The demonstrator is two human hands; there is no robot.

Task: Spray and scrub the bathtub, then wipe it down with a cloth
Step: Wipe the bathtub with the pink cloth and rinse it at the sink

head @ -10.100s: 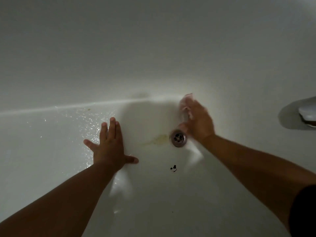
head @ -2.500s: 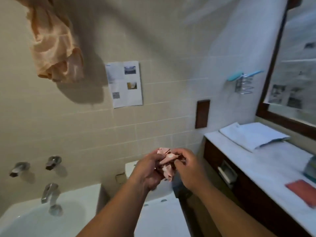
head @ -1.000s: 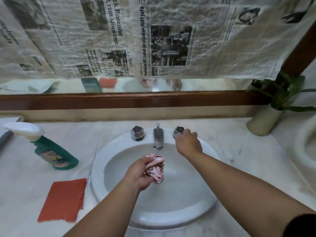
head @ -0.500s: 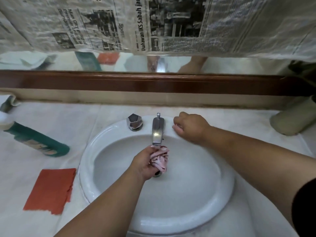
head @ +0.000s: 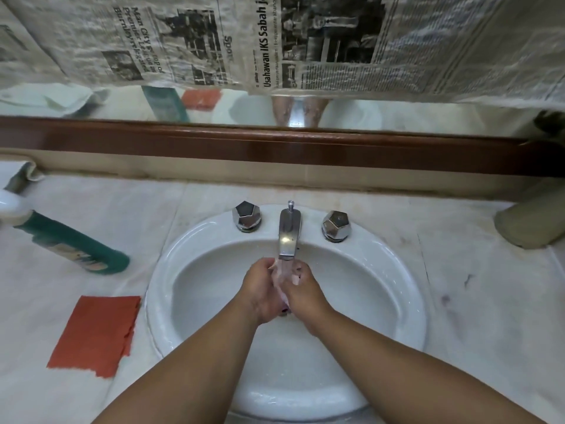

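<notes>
one: both hands at the spout (head: pixel 289 237), then. what are they doing?

two: they meet just below its mouth, over the sink (head: pixel 171 270). the left hand (head: pixel 263 289) and the right hand (head: pixel 305 298) are pressed together, fingers curled round a pink cloth (head: pixel 282 276).

one: so the cloth is clamped, not loose?

two: clamped between the two palms. only a crumpled bit shows between the hands, right under the spout, and water runs from the spout onto it.

one: and the knobs?

two: one knob (head: pixel 247 216) sits just left of the spout, the other knob (head: pixel 335 225) just right of it. neither hand touches them.

one: where is the spray bottle (head: pixel 76 249)?

two: well to the left of the spout, on the counter (head: pixel 489 301). green body, white head at the picture's edge. i cannot tell whether it stands straight or leans.

one: anything else on that side?

two: a red sheet (head: pixel 94 332) with a torn edge, flat on the counter, left of the spout and nearer the person than the bottle, just beside the sink's rim.

one: behind the spout?

two: a brown mirror frame (head: pixel 275 148), and above it newspaper (head: pixel 275 41) hanging over the glass. far right of the spout stands a pale pot (head: pixel 532 221), cut off by the edge.
</notes>
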